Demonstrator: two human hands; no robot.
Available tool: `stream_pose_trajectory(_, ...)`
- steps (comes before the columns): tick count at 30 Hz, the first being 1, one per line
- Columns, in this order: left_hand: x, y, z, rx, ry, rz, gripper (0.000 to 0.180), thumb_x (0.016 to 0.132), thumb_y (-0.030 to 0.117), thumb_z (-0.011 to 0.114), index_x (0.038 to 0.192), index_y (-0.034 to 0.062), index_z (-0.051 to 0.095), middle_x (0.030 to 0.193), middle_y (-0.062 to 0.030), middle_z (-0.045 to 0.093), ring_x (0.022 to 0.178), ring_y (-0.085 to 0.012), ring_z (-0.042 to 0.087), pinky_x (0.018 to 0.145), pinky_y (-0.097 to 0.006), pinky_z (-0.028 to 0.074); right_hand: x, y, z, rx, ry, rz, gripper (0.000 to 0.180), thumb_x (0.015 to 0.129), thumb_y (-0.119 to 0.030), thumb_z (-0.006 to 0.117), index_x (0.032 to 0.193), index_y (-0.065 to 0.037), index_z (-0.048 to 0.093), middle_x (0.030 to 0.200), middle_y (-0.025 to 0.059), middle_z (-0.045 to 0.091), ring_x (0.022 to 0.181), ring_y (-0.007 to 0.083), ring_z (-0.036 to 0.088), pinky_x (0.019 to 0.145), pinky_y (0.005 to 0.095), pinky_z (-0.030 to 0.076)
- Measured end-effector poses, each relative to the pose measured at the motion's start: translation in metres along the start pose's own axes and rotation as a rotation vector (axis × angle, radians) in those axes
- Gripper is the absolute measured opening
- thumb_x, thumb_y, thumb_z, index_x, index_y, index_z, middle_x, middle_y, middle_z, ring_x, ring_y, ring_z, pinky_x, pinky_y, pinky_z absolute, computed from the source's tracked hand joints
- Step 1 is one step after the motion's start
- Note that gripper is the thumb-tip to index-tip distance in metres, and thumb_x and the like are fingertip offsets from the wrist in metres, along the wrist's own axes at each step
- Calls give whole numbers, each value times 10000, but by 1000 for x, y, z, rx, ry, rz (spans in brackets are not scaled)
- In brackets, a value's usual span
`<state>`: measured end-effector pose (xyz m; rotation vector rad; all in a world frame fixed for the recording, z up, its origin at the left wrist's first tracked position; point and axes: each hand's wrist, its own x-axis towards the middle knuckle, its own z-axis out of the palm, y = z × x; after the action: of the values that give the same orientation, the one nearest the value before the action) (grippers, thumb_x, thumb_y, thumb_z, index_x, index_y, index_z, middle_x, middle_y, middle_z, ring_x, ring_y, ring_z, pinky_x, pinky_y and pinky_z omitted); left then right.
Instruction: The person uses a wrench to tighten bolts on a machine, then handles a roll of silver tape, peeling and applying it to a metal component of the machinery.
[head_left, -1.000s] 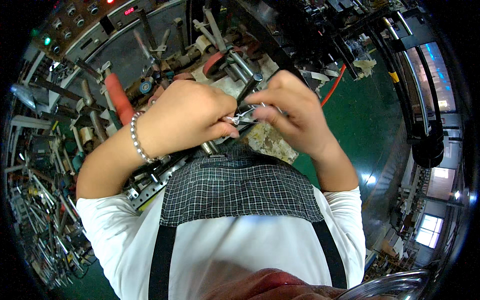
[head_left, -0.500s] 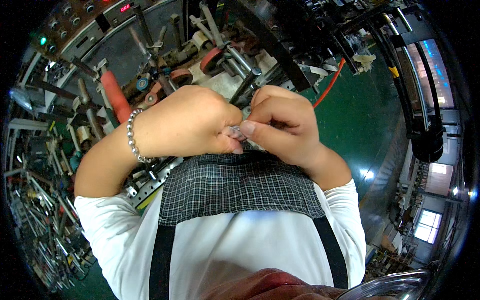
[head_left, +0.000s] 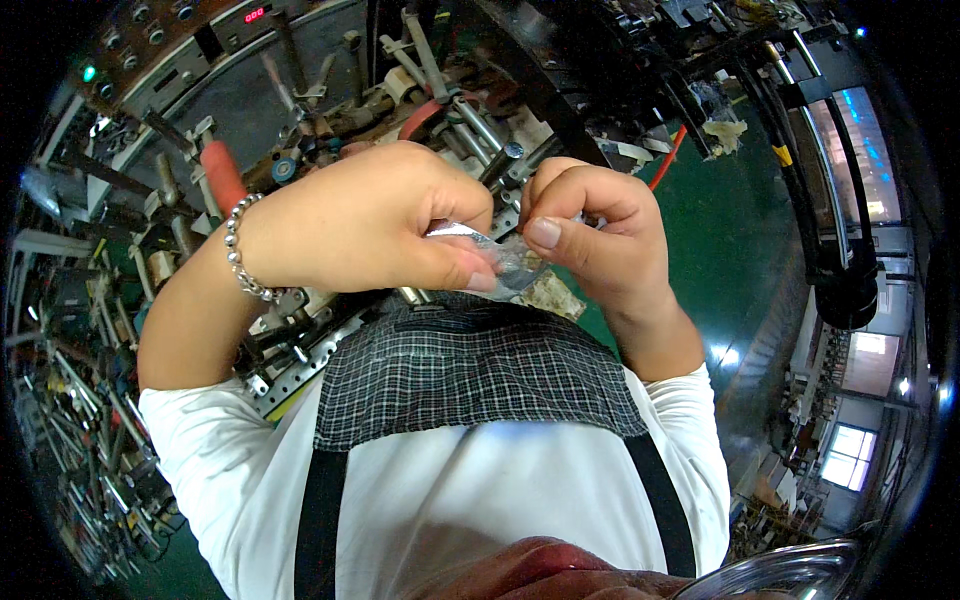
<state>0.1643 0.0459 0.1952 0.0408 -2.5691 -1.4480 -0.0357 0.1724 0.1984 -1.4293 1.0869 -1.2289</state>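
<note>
Behind your hands runs open machinery, and you pinch a small shiny piece between left hand and right hand; a slip could drop it there.

Dark green floor spreads out to the right, glossy, catching bright white glints of light low on that side. Up top, a grey control panel with round knobs, a green lamp glowing at its left end and a small red digital readout. Below it, a dense machine of metal rods, pipes and brackets, one red handle standing out on the left. An orange hose runs across the floor. Far right, bright windows let daylight in, with black cables curving down the edge.
</note>
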Motion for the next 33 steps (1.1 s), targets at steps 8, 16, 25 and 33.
stream_pose_trajectory(8,-16,8,-4,116,-6,-55,390,826,290,773,639,43,536,583,-69,530,509,-202,521,480,-328,370,-5,4,7,76,17,-22,76,842,-20,711,781,-15,666,783,33,603,706,96,543,639,259,406)
stream_pose_trajectory(16,-27,9,-2,265,185,107,301,787,293,783,696,67,607,623,-63,567,577,-252,572,530,-355,408,7,-4,5,-125,-70,-85,64,839,-66,727,830,-17,687,811,37,614,727,118,562,667,260,427)
stream_pose_trajectory(25,-25,19,14,743,350,286,161,713,217,718,750,96,619,703,-23,577,623,-215,572,522,-341,414,11,-18,4,-496,-251,-236,210,764,-191,809,833,-36,685,771,65,616,706,219,605,618,311,463)
stream_pose_trajectory(33,-40,19,24,1507,503,568,169,644,85,743,792,52,669,645,21,538,558,-101,502,481,-217,315,8,0,9,-1020,6,-895,270,663,-214,809,761,-32,635,647,32,467,561,209,485,467,330,376)
